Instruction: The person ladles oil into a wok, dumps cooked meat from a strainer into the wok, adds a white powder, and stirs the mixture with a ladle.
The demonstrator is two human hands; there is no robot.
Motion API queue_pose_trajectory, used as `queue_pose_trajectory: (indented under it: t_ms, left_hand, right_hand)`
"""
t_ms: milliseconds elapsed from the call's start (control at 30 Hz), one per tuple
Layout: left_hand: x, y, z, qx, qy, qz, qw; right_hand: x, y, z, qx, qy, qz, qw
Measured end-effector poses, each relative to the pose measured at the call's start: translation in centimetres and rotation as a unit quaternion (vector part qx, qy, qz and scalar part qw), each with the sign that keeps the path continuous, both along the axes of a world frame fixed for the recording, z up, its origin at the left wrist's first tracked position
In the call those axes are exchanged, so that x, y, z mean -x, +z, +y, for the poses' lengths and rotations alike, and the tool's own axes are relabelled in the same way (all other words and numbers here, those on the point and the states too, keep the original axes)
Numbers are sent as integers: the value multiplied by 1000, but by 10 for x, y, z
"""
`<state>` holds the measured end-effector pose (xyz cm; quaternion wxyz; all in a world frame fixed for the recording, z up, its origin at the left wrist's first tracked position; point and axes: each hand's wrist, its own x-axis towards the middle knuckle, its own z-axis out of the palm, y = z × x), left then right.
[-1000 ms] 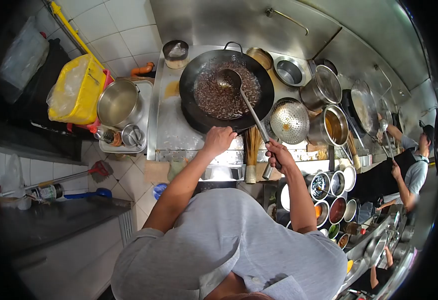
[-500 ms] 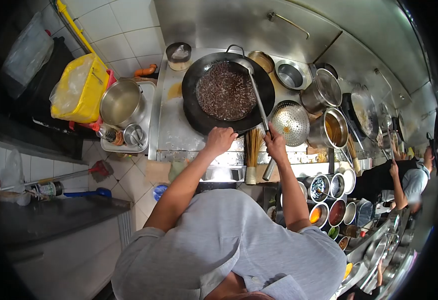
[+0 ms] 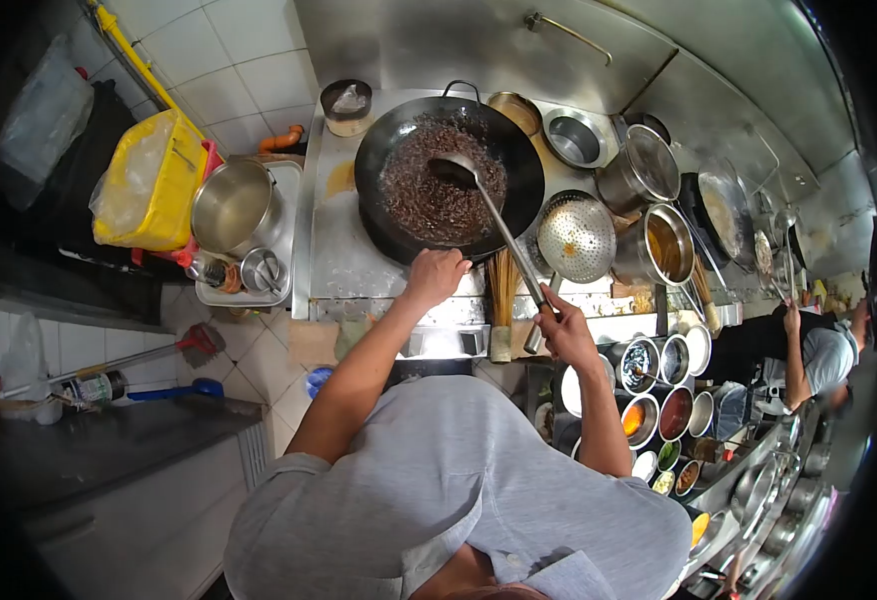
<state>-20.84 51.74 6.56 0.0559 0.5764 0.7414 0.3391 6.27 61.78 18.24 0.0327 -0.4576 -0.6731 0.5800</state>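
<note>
A black wok (image 3: 525, 190) on the stove holds dark brown, minced-looking food (image 3: 429, 205) in glossy liquid. My left hand (image 3: 434, 278) is closed at the wok's near rim; its fingertips are partly hidden. In my right hand (image 3: 566, 328) is the handle of a long metal ladle (image 3: 507, 238), which slants up and left into the wok. The ladle's bowl is tilted over the middle of the food. Between my hands lies a bamboo brush (image 3: 502, 305). A perforated strainer (image 3: 576, 237) rests just right of the wok.
Right of the strainer stands a pot of brown liquid (image 3: 668, 245), with a deep metal pot (image 3: 639, 170) behind it. Several sauce and ingredient containers (image 3: 676, 413) are at lower right. A steel pot (image 3: 234, 207) sits on the left tray. Another person (image 3: 824, 360) works at far right.
The ladle's bowl has moved from the wok's far right rim down and left into the food. My right hand has shifted toward me and slightly right. My left hand stays at the rim.
</note>
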Motion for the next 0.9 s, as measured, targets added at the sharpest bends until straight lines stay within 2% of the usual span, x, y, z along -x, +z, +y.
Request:
queue_pose_trajectory:
  t_ms: [33,133,233,267,300,400,433,500,633,667,700,767,833,900]
  left_hand:
    - [-1,0,1,-1,-3,-2,1000]
    - [0,0,0,-3,5,0,1000]
    - [1,-3,1,-18,1,-10,1000]
    - [1,-4,1,-25,2,-12,1000]
    - [1,-5,1,-32,2,-15,999]
    - [0,-4,0,-18,7,-16,1000]
    - [-1,-3,0,-18,7,-17,1000]
    - [0,-2,0,0,8,-11,1000]
    - [0,-2,0,-5,7,-12,1000]
    - [0,-2,1,-6,6,-15,1000]
    - [0,-2,0,-6,5,-18,1000]
    - [0,-4,0,-4,9,-10,1000]
    - [0,-4,0,-1,11,-1,1000]
    - [1,-4,1,-2,5,-8,1000]
  right_hand:
    - [-2,-13,5,-1,-3,-2,1000]
    - [5,-40,17,-233,26,-24,972]
    - [8,-77,21,-209,-30,17,977]
    - [5,-90,19,-171,-31,26,984]
    - [16,-57,0,-5,-66,53,996]
    - [26,-21,-35,201,-153,92,963]
    - [25,-18,-36,200,-153,91,963]
    - [24,-12,-36,384,-194,164,887]
    - [21,5,-31,402,-160,165,886]
    - [22,11,-39,349,-144,141,915]
    - [22,20,-41,350,-142,140,915]
    - [19,31,-45,225,-57,75,970]
    - [12,33,-46,181,-39,70,980]
    - [6,45,-46,105,21,17,994]
